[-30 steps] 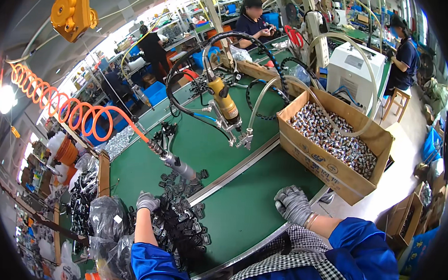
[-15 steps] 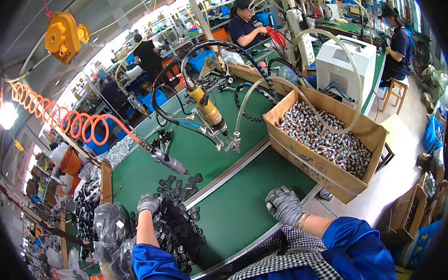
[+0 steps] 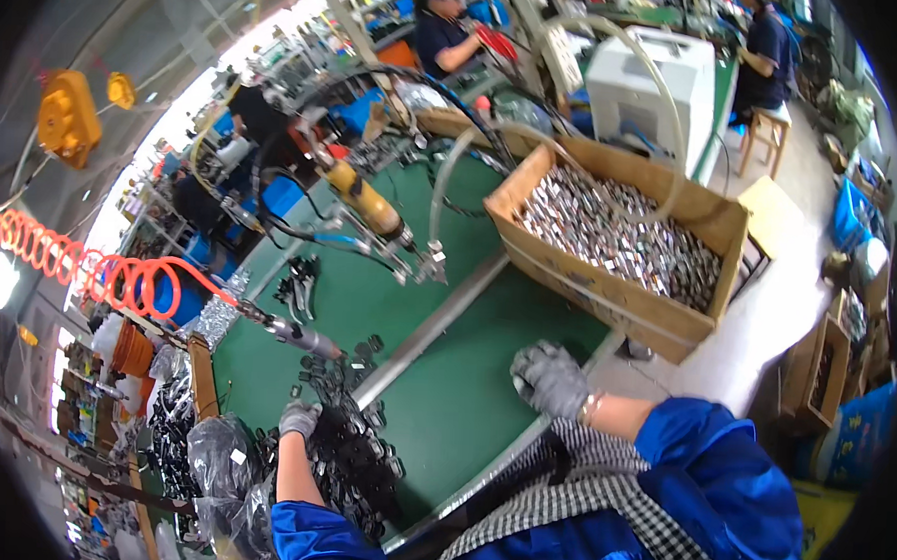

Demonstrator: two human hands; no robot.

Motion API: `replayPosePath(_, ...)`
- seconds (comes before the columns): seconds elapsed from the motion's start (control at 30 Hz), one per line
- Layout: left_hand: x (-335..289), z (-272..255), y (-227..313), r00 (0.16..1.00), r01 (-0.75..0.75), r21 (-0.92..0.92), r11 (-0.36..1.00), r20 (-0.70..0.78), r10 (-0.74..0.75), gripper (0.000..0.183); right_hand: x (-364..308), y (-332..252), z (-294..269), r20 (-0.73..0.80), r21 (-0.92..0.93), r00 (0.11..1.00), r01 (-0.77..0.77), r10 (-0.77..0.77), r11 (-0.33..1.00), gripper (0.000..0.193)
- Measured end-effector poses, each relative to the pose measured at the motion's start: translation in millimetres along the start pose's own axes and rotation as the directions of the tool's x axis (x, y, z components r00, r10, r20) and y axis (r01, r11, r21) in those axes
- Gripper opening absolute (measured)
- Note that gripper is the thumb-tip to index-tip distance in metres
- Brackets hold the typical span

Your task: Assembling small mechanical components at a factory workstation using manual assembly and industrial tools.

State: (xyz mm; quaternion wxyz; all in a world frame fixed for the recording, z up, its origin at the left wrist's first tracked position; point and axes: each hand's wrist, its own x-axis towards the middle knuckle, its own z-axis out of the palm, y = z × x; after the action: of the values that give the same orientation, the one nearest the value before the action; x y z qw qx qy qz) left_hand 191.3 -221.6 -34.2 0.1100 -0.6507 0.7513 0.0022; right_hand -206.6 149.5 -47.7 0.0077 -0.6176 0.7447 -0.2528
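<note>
My left hand (image 3: 300, 419), in a grey glove, lies at the left edge of a heap of small black plastic parts (image 3: 356, 456). Its fingers are curled, and whether a part is in them is hidden. In a matching glove, my right hand (image 3: 551, 380) hangs over the near right of the green table (image 3: 484, 382), close to its metal edge. Those fingers are bent inward too, and anything inside the grip cannot be made out. Just beyond the heap hangs a silver air screwdriver (image 3: 306, 338) on a coiled orange hose (image 3: 118, 274).
A cardboard box (image 3: 593, 304) full of small metal cylinders stands at the far right of the table. A yellow-bodied power tool (image 3: 367, 198) hangs above the middle. Black plastic bags (image 3: 222, 460) lie left of my left arm. Two co-workers sit farther back.
The whole view has shifted and blurred, with the table, box and tools now higher and farther left in the picture. Both hands keep nearly the same places at the table.
</note>
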Motion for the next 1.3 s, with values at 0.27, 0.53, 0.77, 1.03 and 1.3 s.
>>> replayPosePath(0.27,27.6,2.5,-21.8,0.967,-0.068,0.034,0.997,-0.245,0.074,0.065,19.2,8.2,16.1,-0.029,0.067,0.997,0.074,-0.073,0.995,0.017)
replayPosePath(0.53,40.7,-28.9,60.9,0.994,0.045,-0.230,0.972,-0.087,-0.067,0.065,16.6,-8.2,11.8,-0.152,0.045,0.984,0.104,-0.096,0.994,0.017)
replayPosePath(0.77,65.9,-15.2,79.7,0.985,0.163,-0.293,0.942,-0.005,-0.172,0.072,15.0,-12.7,9.5,-0.138,0.032,0.989,0.054,-0.049,0.998,0.016)
replayPosePath(1.03,85.5,-12.8,51.8,0.980,-0.142,-0.439,0.887,0.063,0.188,0.048,19.8,-15.8,4.9,-0.120,0.047,0.992,0.054,-0.048,0.997,0.016)
replayPosePath(1.3,40.9,-4.6,22.8,0.867,-0.271,-0.367,0.890,0.308,0.392,0.035,20.9,-15.0,6.8,-0.116,0.043,0.992,0.060,-0.055,0.997,0.016)
